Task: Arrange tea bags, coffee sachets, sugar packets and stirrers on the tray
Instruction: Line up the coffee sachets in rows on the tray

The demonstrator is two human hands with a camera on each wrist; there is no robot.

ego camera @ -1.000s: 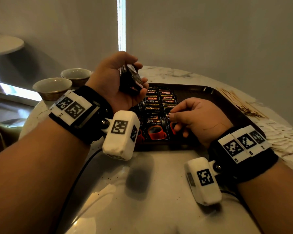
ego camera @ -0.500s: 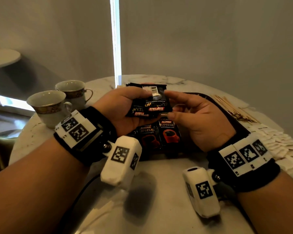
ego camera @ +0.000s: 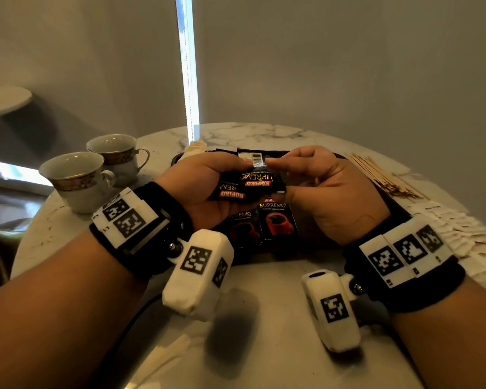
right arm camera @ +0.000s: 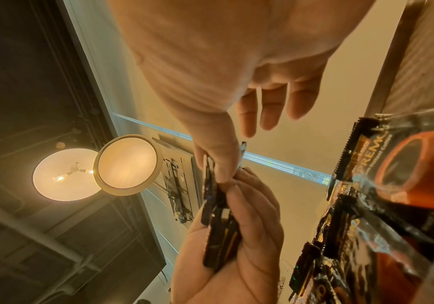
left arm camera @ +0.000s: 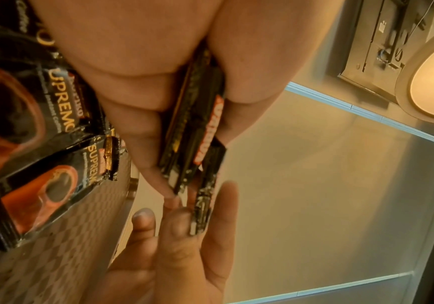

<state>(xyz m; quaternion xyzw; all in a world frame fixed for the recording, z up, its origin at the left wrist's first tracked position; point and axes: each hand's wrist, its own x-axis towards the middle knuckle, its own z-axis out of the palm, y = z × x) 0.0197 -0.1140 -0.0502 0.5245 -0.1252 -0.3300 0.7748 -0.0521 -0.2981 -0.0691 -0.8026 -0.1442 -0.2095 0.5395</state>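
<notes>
A round white marble table stands against plain grey walls. A narrow vertical strip of daylight splits the wall behind it. 2 gold-banded teacups sit at its left edge. Overhead, a round ceiling lamp glows warm.

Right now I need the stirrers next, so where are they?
In the head view the stirrers lie in a loose pile on the table's far right, just past the tray's right edge and behind the white packets.
</notes>
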